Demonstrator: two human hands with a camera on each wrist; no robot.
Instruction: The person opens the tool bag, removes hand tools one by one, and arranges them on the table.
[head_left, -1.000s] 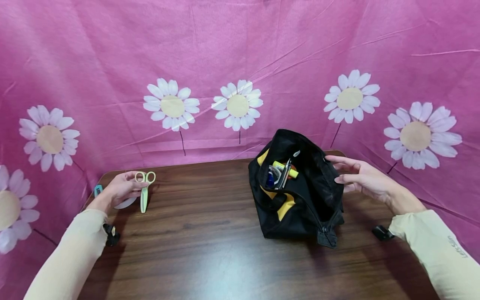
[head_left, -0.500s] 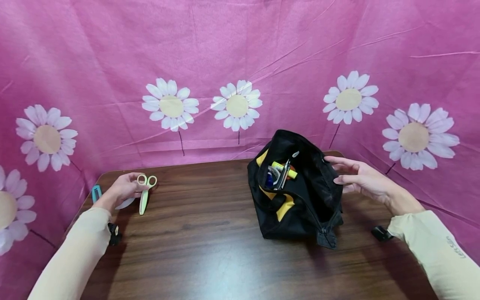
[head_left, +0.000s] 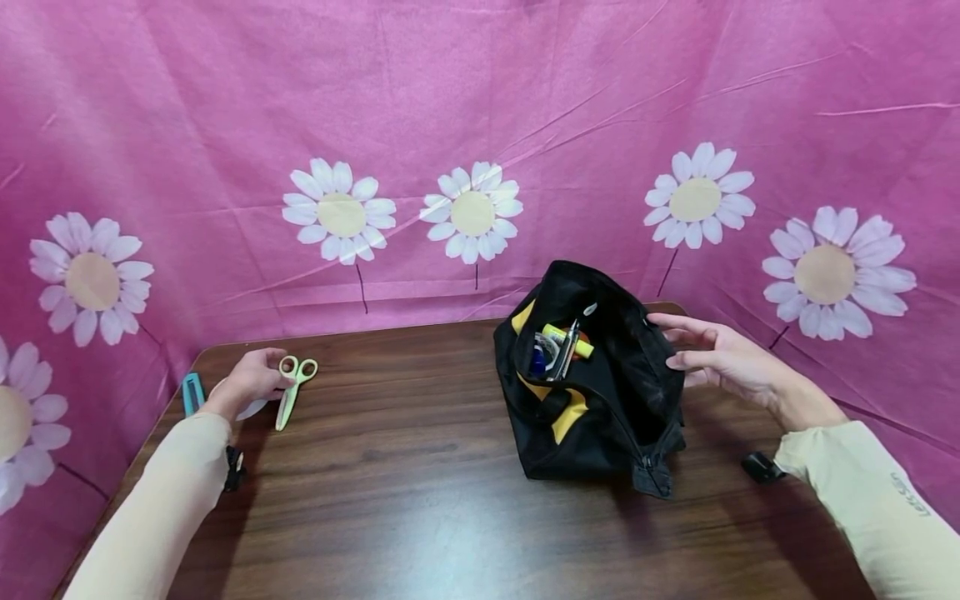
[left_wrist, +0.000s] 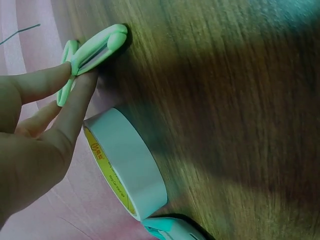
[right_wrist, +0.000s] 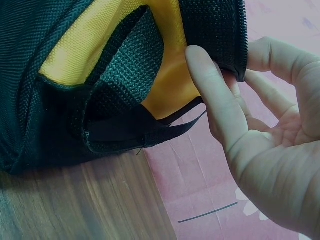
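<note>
My left hand [head_left: 255, 379] pinches light green scissors [head_left: 287, 406] between thumb and fingers, at the far left of the table. In the left wrist view the scissors [left_wrist: 100, 49] point away from the hand with their blades together; whether they touch the wood, I cannot tell. Below that hand stands a roll of white tape [left_wrist: 135, 160] on its edge, with a yellow inner core. My right hand [head_left: 731, 362] holds the right rim of an open black and yellow zip bag [head_left: 555, 454]. In the right wrist view, the thumb [right_wrist: 212, 87] lies against the bag's yellow panel.
Inside the bag lie a yellow marker-like stick [head_left: 568, 340], a slim metallic tool [head_left: 567, 354] and a blue item [head_left: 537, 361]. A teal tool [head_left: 192, 393] lies at the table's left edge. A pink flowered cloth [head_left: 420, 100] hangs behind the brown table [head_left: 390, 500].
My left hand has shifted slightly right with the scissors, whose handles now lean further right. More of the teal tool shows. The right hand keeps its hold on the bag.
</note>
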